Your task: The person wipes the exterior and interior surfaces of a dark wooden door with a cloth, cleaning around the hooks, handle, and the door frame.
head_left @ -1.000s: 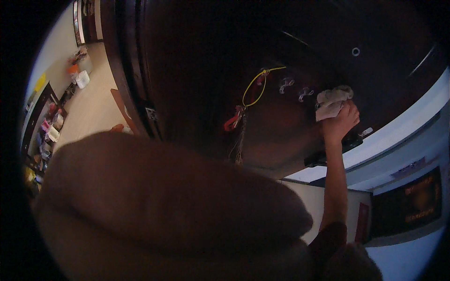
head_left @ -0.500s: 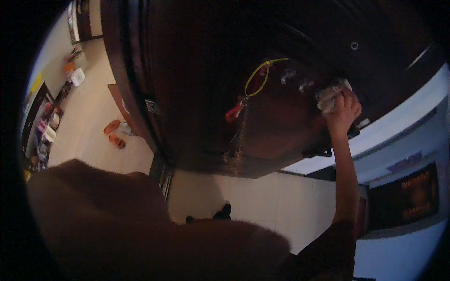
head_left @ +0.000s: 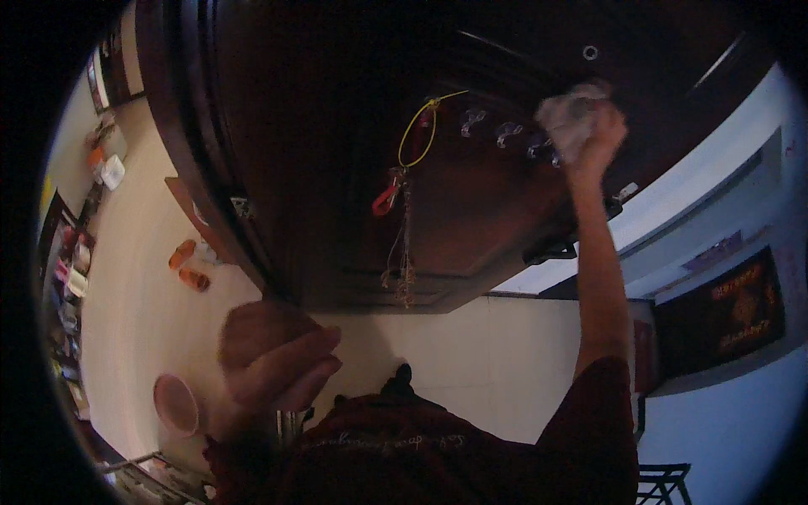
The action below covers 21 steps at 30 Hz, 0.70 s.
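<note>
A crumpled pale cloth [head_left: 566, 122] is in my right hand [head_left: 604, 139], its fingers closed round it against the dark brown door [head_left: 337, 151]. The cloth is slightly blurred. Several clear hooks [head_left: 507, 133] sit on the door left of the cloth, and a small round peephole [head_left: 590, 52] is above it. From the door hangs a yellow loop [head_left: 418, 135], with a red clip [head_left: 386, 199] and thin tangled strands [head_left: 404, 278] below. My left hand [head_left: 282, 358] hovers low in front of my body, touching nothing I can see, its fingers loosely stretched out.
A dark door handle [head_left: 551, 252] juts near the door's edge, below my right hand. Orange slippers [head_left: 189, 268] lie on the floor to the left, with a pink basin [head_left: 178, 406] nearer me. Loaded shelves line the far left. A dark mat [head_left: 720, 307] appears at the right.
My right hand has moved the cloth upward on the door, toward the peephole. The left arm has dropped back, and its hand now shows. The view has shifted slightly.
</note>
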Motion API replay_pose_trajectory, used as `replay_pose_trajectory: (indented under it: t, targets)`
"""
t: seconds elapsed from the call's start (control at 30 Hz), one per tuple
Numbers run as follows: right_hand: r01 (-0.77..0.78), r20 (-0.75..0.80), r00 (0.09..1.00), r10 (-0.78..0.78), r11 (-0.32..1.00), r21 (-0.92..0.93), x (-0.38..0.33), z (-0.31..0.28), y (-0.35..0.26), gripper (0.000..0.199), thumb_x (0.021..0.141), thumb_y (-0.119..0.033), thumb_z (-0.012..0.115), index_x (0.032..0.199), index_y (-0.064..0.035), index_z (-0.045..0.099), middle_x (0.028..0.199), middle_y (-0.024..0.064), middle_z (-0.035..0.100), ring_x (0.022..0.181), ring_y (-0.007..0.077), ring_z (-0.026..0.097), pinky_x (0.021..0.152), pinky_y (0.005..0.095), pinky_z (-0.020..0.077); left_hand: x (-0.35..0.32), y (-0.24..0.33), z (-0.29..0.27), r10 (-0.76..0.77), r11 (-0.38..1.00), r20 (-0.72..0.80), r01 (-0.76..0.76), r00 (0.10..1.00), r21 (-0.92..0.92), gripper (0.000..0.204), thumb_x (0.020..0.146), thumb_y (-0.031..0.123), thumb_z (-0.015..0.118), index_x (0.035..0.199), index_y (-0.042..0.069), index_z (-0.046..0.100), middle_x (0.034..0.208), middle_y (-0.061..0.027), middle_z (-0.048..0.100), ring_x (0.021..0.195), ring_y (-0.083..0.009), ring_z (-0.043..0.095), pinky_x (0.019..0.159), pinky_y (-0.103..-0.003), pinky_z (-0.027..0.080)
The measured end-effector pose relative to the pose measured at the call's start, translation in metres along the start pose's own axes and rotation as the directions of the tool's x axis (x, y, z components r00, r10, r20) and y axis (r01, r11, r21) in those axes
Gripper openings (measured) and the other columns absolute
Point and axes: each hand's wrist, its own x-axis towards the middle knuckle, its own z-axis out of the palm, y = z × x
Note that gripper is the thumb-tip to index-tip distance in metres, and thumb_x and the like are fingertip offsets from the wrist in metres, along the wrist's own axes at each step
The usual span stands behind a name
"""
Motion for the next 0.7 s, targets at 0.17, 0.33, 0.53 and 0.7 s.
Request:
replay_pose_trajectory:
  t: [0.17, 0.33, 0.53, 0.7]
  targets:
    - [0.37, 0.254, 0.928, -0.275, 0.775, -0.513, -0.047, 0.035, -0.062, 0.05, 0.058, -0.012, 0.069, 0.105, -0.0098, 0.052, 0.11, 0.0104, 0.051, 0.105, 0.0336, 0.045, 0.087, 0.0467, 0.0338, -0.04, -0.007, 0.027, -0.119, 0.992, -0.052, 0.121, 0.992, 0.038, 0.02, 0.066, 0.005, 0.071, 0.085, 0.003, 0.065, 0.062, -0.0055, 0.059, 0.053, -0.0184, 0.056, 0.049, -0.03, 0.044]
    - [0.195, 0.073, 0.979, -0.191, 0.769, -0.609, -0.078, 0.036, -0.052, 0.051, 0.061, -0.016, 0.071, 0.108, -0.0108, 0.049, 0.111, 0.0112, 0.05, 0.107, 0.0341, 0.043, 0.09, 0.0468, 0.0313, -0.061, 0.003, 0.028, -0.296, 0.951, -0.027, 0.297, 0.955, 0.082, 0.018, 0.064, 0.003, 0.07, 0.081, 0.004, 0.066, 0.058, -0.0044, 0.056, 0.05, -0.019, 0.053, 0.047, -0.03, 0.041]
    - [0.021, -0.296, 0.941, -0.163, 0.902, -0.432, -0.125, 0.053, -0.058, 0.044, 0.067, -0.019, 0.07, 0.105, -0.0103, 0.05, 0.113, 0.0114, 0.05, 0.107, 0.0337, 0.044, 0.09, 0.0463, 0.0315, -0.093, 0.016, 0.014, -0.599, 0.8, -0.112, 0.592, 0.793, -0.093, 0.009, 0.071, 0.007, 0.067, 0.078, 0.001, 0.065, 0.062, -0.0081, 0.062, 0.051, -0.0166, 0.058, 0.048, -0.026, 0.044]
    - [0.11, -0.143, 0.963, -0.228, 0.82, -0.562, -0.13, 0.058, -0.036, 0.025, 0.079, -0.014, 0.057, 0.104, -0.0127, 0.054, 0.114, 0.008, 0.053, 0.104, 0.0299, 0.047, 0.087, 0.0431, 0.0353, -0.112, 0.014, 0.012, -0.846, 0.528, -0.142, 0.767, 0.514, -0.365, 0.022, 0.083, 0.018, 0.061, 0.077, -0.003, 0.063, 0.062, -0.0082, 0.063, 0.049, -0.012, 0.057, 0.046, -0.024, 0.045]
